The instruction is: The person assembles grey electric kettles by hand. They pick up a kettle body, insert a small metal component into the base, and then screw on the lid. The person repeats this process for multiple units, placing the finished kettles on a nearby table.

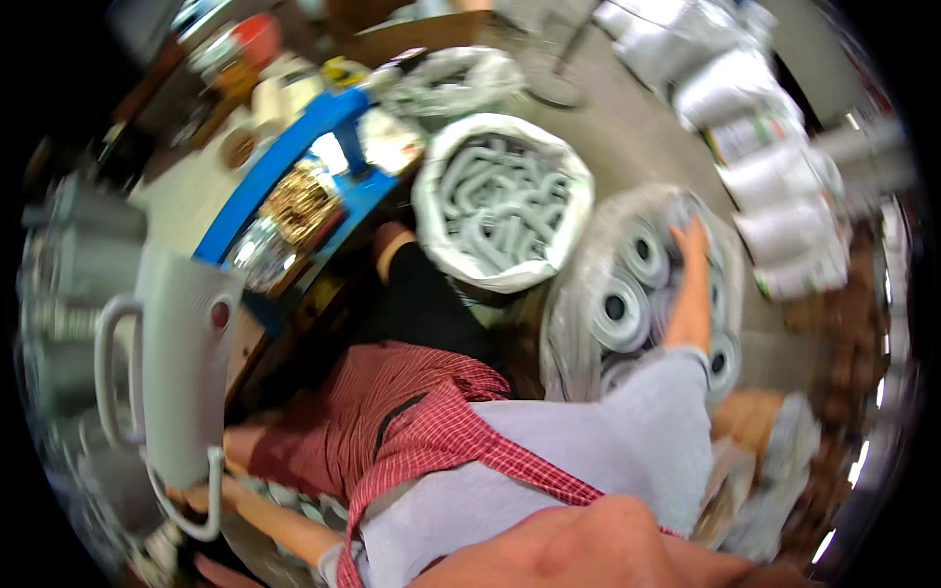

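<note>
At the left a tall grey jug-like plastic body (186,363) stands tilted slightly, with a side handle, a red round mark and a pale loop at its lower end. My left hand (201,498) is closed around the lower end, its fingers partly hidden by the loop. To the right, my right arm stretches into a clear plastic bag (569,338) of round grey lid-like parts (619,309) with dark centres. My right hand (691,240) touches a grey round part (680,210) at the bag's far side; its fingers are blurred.
A white sack (423,196) of curved grey handles (505,201) stands ahead. Left of it, a blue bin (221,230) holds small gold-coloured parts on a bench. White wrapped bundles (774,176) lie at the far right. Stacked grey plastic bodies (88,235) line the left.
</note>
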Available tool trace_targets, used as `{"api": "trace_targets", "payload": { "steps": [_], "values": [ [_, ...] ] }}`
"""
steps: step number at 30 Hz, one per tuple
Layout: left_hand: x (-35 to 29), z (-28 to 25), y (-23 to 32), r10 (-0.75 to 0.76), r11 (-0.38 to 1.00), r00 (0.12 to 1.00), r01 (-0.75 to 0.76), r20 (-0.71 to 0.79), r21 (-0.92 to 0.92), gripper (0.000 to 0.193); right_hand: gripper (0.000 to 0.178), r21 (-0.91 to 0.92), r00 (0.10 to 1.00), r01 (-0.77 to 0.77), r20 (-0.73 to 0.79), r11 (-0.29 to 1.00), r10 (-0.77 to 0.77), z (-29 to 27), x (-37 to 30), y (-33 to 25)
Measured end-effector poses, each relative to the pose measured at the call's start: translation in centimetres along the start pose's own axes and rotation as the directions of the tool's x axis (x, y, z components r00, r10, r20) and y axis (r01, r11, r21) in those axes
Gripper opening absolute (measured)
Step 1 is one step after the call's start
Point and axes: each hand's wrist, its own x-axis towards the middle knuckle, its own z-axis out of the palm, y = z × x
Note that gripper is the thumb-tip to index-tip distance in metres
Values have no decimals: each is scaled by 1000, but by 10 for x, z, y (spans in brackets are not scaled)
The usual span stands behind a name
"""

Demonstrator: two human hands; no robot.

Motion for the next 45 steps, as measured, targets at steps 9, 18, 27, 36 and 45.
{"api": "trace_targets", "payload": {
  "steps": [9,18,27,36,45],
  "values": [
    [-37,-132,-18,-137,977,924,67,-356,-202,40,42,-7,955,221,-204,975,-217,-66,12,-64],
    [-52,-110,-36,-422,776,882,233,-208,-586,48,54,-48,921,332,-198,942,-335,31,4,-120],
    [-61,-83,-8,-370,560,927,274,60,-782,44,69,426,746,663,-443,615,-497,-54,-77,-222],
    [-74,-65,19,-408,647,910,345,73,-680,43,76,508,-132,598,-701,-620,-701,-129,-354,-550],
    [-98,-134,-8,-352,781,898,125,-266,-612,44,74,536,-288,279,-745,-797,-602,-115,-410,-594]
  ]
}}
